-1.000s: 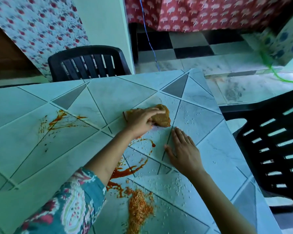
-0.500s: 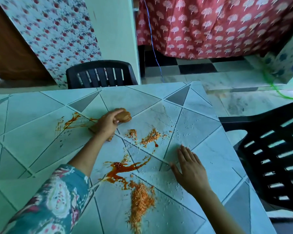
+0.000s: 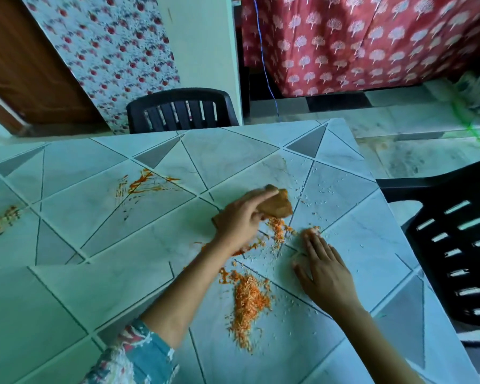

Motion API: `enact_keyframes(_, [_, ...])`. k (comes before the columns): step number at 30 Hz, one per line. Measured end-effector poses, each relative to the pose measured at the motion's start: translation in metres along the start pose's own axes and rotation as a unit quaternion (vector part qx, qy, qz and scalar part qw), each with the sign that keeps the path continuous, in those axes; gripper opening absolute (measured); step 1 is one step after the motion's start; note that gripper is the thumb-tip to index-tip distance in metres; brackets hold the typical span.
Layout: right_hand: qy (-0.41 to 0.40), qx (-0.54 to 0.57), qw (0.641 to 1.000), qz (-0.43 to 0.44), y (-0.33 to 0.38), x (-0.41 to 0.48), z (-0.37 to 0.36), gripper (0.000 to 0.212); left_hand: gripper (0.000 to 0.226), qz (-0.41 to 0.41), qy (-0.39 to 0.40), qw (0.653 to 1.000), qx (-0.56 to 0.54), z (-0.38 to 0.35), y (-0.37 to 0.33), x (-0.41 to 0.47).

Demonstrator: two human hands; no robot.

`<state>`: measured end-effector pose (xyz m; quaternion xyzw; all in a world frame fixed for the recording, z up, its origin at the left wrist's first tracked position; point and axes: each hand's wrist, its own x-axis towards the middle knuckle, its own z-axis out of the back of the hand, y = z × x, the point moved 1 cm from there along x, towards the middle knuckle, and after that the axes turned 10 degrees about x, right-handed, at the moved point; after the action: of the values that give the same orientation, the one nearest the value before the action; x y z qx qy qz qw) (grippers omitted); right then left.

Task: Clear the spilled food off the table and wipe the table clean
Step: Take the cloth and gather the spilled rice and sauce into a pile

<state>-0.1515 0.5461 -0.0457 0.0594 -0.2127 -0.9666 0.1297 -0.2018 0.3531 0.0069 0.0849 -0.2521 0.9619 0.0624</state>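
Nearest, a heap of orange-stained rice [image 3: 248,300] on the tiled table [image 3: 67,286], with the right hand [image 3: 326,270] beside it, pressed flat and open, fingertips at a smaller clump. Just beyond, the left hand [image 3: 240,220] clamped on a stained brown cloth [image 3: 277,206], held down among scattered grains. Farther left, orange sauce smears [image 3: 142,184]; behind the table, a dark plastic chair [image 3: 180,110].

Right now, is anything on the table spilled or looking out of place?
Yes. An orange rice pile lies near the front edge, loose grains sit between the hands, and red sauce smears streak the left tiles. The left hand presses a stained cloth on the table.
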Motion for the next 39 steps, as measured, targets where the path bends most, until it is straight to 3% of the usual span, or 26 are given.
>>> enact_keyframes(7, [0.023,-0.012,1.000,0.002,0.000,-0.025,-0.002,0.121,0.053,0.187,0.026,0.975,0.120,0.038,0.098,-0.010])
enact_keyframes(9, [0.026,-0.013,1.000,-0.007,-0.002,-0.030,-0.003,0.122,0.056,0.173,0.049,0.974,0.139,0.024,0.076,-0.017])
enact_keyframes(14, [0.014,-0.017,1.000,-0.019,-0.007,-0.053,-0.008,0.115,0.057,0.000,0.109,0.989,0.098,-0.007,-0.033,-0.051])
enact_keyframes(16, [0.013,-0.026,0.999,-0.018,-0.006,-0.060,-0.010,0.109,0.057,-0.038,0.097,0.991,0.087,-0.006,-0.045,-0.064])
enact_keyframes(20, [0.008,-0.018,1.000,0.017,0.000,-0.070,-0.016,0.110,0.055,0.021,0.027,0.993,0.115,0.031,-0.006,-0.081])
enact_keyframes(26, [0.005,-0.020,0.997,0.073,0.005,-0.079,-0.015,0.113,0.046,0.249,0.000,0.949,0.192,0.065,0.088,-0.099])
enact_keyframes(29, [0.017,-0.025,0.996,0.080,0.000,-0.084,-0.010,0.107,0.047,0.237,0.026,0.951,0.199,0.051,0.060,-0.098])
enact_keyframes(34, [0.044,-0.048,0.996,0.065,-0.015,-0.093,-0.004,0.077,0.056,0.108,0.101,0.985,0.086,0.004,-0.028,-0.119])
enact_keyframes(36, [0.029,-0.052,0.995,0.078,-0.021,-0.098,-0.004,0.077,0.057,0.105,0.070,0.988,0.085,0.004,-0.037,-0.134])
enact_keyframes(39, [0.015,-0.051,0.994,0.094,-0.027,-0.104,-0.005,0.077,0.057,0.174,-0.010,0.977,0.121,0.022,-0.013,-0.149])
